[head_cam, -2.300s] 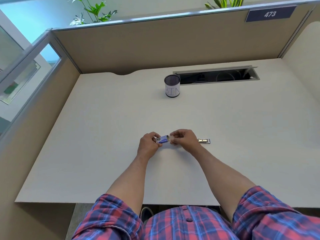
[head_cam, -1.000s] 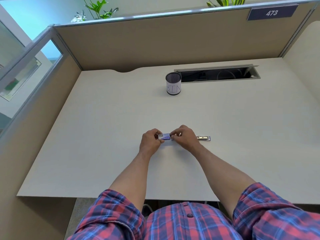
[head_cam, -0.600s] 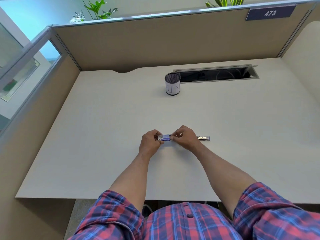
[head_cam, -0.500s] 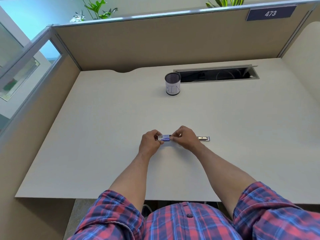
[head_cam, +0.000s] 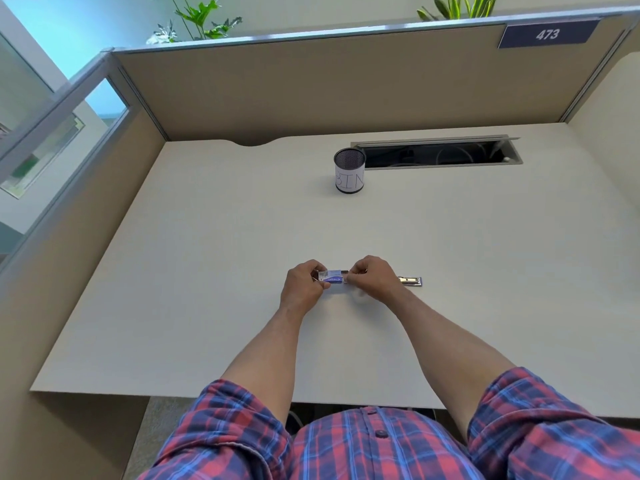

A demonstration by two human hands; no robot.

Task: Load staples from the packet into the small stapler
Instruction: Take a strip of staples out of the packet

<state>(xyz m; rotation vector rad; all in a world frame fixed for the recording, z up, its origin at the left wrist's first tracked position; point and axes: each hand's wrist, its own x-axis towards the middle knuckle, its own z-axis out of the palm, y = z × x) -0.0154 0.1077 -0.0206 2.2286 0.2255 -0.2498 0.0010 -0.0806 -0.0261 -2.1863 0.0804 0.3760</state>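
"BIN" on the mesh cup; "473" on the partition sign.

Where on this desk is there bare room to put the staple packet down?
Bare patches: the wide stretch left of the left hand toward the desk edge, and the band between both hands and the mesh cup marked BIN. It is crowded by the right hand, where the small stapler lies; the staple packet sits between the hands.

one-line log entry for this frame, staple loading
phase: opening packet | left hand: holds staple packet | right hand: pinches packet's other end | stapler: on desk, untouched
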